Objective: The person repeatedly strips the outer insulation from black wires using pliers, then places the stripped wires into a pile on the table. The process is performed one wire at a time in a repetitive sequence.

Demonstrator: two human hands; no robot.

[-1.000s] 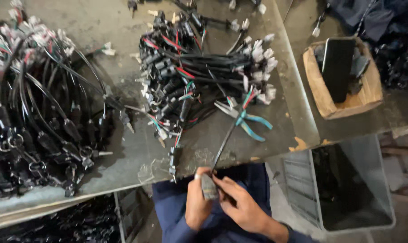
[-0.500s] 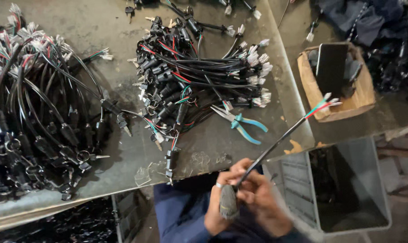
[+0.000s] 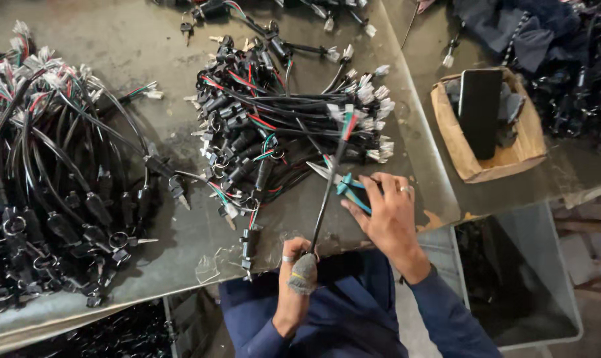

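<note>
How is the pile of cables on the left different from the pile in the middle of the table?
The left pile is larger and spreads wide, reaching the table's near edge; the middle pile is smaller and more tightly bunched. The left pile lies away from both hands, while the middle pile lies just beyond the right hand, which rests on the teal-handled pliers. Both are black cables with white connector ends and coloured wires.

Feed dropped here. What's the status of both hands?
Left hand grips one wire harness, upright. Right hand on teal-handled pliers. Harness pile close behind.
</note>
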